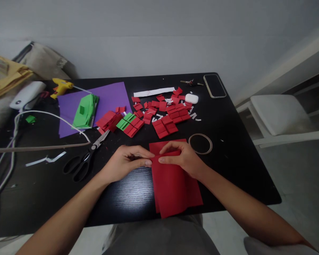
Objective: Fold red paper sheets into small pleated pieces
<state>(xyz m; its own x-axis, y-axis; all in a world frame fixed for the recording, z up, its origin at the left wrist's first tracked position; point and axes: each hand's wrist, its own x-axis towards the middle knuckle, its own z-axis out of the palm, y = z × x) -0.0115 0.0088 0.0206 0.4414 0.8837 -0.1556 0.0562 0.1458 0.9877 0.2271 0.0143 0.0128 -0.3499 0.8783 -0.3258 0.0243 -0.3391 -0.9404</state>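
Note:
A sheet of red paper lies near the table's front edge, its far part bent up over more red paper beneath. My left hand pinches its left edge between thumb and fingers. My right hand grips the same sheet just to the right, thumb on top and fingers curled behind the bent part. Scissors with black handles rest to the left of my left hand, blades partly spread. Beyond my right hand lies a thin ring.
Folded red paper pieces and scraps cover the middle back. Green paper pieces lie on a purple sheet at left, beside a yellow glue gun. A white cable loops across the left. A phone lies back right.

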